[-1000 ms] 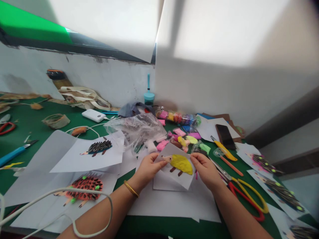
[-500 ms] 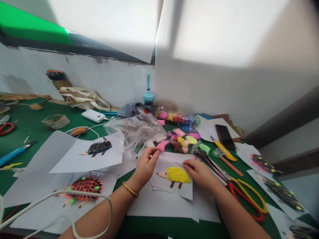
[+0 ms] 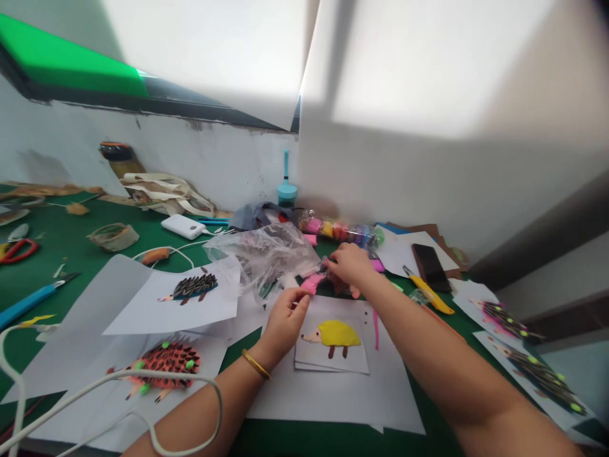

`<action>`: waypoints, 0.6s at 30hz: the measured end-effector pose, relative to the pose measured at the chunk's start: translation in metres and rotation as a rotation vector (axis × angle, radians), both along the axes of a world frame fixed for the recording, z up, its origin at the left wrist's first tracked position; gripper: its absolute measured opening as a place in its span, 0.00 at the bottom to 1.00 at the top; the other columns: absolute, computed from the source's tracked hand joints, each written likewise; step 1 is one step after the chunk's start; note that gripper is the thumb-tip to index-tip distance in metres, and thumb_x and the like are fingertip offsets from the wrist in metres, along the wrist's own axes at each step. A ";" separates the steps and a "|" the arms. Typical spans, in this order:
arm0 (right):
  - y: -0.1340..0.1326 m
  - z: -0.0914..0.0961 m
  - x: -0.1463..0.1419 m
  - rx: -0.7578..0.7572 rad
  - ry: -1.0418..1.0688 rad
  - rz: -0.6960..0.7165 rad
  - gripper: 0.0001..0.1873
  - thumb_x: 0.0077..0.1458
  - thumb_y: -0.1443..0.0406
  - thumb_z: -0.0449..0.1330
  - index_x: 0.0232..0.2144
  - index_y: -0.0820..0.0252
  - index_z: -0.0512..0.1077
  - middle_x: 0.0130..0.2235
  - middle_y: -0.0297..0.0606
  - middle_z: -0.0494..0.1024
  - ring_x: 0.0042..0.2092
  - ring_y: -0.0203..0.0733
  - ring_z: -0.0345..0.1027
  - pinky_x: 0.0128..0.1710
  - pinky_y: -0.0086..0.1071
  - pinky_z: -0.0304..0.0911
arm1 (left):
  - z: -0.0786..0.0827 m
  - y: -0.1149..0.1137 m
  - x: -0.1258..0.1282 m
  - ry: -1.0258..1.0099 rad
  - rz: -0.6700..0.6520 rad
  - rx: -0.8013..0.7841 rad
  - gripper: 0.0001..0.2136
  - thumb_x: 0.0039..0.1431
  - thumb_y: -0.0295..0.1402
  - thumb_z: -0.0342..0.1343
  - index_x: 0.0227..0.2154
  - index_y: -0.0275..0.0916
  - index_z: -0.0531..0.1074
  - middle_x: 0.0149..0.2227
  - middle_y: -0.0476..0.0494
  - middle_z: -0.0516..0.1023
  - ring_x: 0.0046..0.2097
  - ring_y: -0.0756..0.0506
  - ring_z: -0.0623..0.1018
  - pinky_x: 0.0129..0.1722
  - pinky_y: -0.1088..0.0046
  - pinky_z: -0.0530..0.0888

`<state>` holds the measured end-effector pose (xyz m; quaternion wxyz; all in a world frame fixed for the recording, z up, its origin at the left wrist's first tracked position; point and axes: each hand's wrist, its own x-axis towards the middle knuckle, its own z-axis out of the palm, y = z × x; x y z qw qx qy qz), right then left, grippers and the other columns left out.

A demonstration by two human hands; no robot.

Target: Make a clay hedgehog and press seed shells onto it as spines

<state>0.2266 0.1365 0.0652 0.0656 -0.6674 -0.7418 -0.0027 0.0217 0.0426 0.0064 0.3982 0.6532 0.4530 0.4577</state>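
Observation:
On white paper lies a card with a yellow clay hedgehog point(image 3: 339, 333), pink-faced and brown-legged. My left hand point(image 3: 288, 314), a gold bangle on its wrist, hovers by the card's upper left corner; its fingers curl loosely with thumb apart, holding nothing I can see. Close to its fingertips sits a pink clay lump point(image 3: 313, 283). My right hand point(image 3: 351, 263) reaches over the pile of coloured clay packets behind the card, fingers bent down among them. Whether they grip a packet is hidden. A magenta packet point(image 3: 377, 264) shows beside that hand.
Crumpled clear plastic point(image 3: 266, 251) lies left of the clay. A yellow cutter point(image 3: 429, 292) and phone point(image 3: 431, 266) are at right. Seed-covered hedgehog cards point(image 3: 195, 287) lie on both sides. A white cable point(image 3: 109, 376) loops over the left foreground.
My right hand has left the yellow hedgehog card and moved forward to the clay packets, its forearm now covering the scissors. My left hand stays near the card's corner.

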 end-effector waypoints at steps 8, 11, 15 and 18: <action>0.008 -0.012 -0.005 0.060 0.068 -0.095 0.18 0.58 0.55 0.55 0.40 0.58 0.79 0.46 0.47 0.77 0.49 0.51 0.68 0.47 0.40 0.60 | -0.001 -0.001 -0.002 -0.002 0.005 0.043 0.10 0.64 0.37 0.50 0.41 0.40 0.74 0.41 0.44 0.75 0.44 0.44 0.74 0.42 0.68 0.70; -0.017 -0.007 0.006 0.205 0.154 -0.058 0.20 0.63 0.57 0.50 0.50 0.59 0.73 0.54 0.46 0.72 0.56 0.48 0.63 0.54 0.40 0.58 | 0.003 -0.004 -0.001 0.000 -0.004 0.091 0.09 0.64 0.36 0.51 0.41 0.41 0.74 0.40 0.45 0.75 0.42 0.45 0.74 0.41 0.68 0.70; -0.073 -0.007 0.009 0.457 0.499 0.339 0.15 0.62 0.60 0.53 0.48 0.56 0.72 0.53 0.43 0.75 0.56 0.48 0.65 0.55 0.43 0.60 | 0.012 -0.012 0.001 -0.043 -0.004 0.269 0.06 0.62 0.32 0.54 0.40 0.40 0.73 0.39 0.45 0.73 0.40 0.47 0.73 0.40 0.69 0.71; -0.114 -0.014 0.002 0.355 0.498 0.389 0.14 0.63 0.62 0.54 0.49 0.55 0.71 0.51 0.41 0.76 0.53 0.47 0.68 0.54 0.42 0.61 | 0.018 -0.020 0.003 -0.066 -0.023 0.412 0.06 0.61 0.29 0.55 0.41 0.41 0.72 0.41 0.44 0.71 0.42 0.47 0.72 0.44 0.68 0.71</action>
